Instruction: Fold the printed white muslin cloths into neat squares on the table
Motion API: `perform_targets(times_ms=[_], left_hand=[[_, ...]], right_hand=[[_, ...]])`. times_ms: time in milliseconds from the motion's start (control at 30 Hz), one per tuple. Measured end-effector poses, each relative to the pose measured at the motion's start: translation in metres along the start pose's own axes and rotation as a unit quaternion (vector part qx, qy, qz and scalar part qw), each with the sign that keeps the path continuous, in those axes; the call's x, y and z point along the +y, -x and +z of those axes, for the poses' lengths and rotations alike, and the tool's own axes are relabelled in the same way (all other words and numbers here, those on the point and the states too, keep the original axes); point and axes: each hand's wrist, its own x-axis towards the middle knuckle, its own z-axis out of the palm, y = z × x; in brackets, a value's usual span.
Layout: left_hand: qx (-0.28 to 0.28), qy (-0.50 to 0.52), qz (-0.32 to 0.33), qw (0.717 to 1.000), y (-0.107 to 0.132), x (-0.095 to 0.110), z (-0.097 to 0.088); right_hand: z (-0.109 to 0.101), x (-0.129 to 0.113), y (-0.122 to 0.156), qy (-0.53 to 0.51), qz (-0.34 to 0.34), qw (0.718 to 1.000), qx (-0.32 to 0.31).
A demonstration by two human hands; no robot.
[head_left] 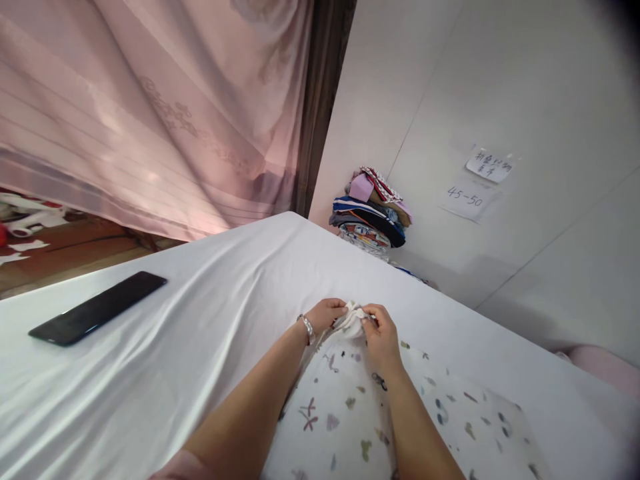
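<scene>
A white garment (350, 407) with small coloured prints lies flat on a table covered by a white sheet (200, 333). My left hand (327, 315), with a bracelet on its wrist, pinches the garment's far edge. My right hand (381, 333) pinches the same bunched edge right beside it. Both hands meet at the top of the garment, fingers closed on the cloth.
A black phone (97, 308) lies on the sheet at the left. A pile of folded colourful clothes (373, 210) stands against the white wall at the far side. Two paper notes (480, 180) are stuck on the wall. A pink curtain (150, 113) hangs at the left.
</scene>
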Motion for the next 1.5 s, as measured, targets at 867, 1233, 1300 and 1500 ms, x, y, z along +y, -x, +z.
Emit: perform_targets(times_ms=[867,1233,1300,1500], left_hand=[[-0.037,-0.007,0.025,0.999,0.007,0.016,0.003],[-0.065,0.002,0.04,0.997,0.008,0.013,0.002],[-0.059,0.001,0.035,0.998,0.005,0.011,0.002],[-0.011,-0.002,0.014,1.0,0.001,0.007,0.002]], right_hand=[[-0.002,-0.008,-0.004,-0.076,-0.033,0.996,0.027],[-0.001,-0.007,-0.004,-0.081,-0.03,0.996,0.009],[-0.001,-0.006,-0.003,-0.084,-0.034,0.996,0.004],[-0.001,-0.006,-0.002,-0.056,-0.052,0.997,0.017]])
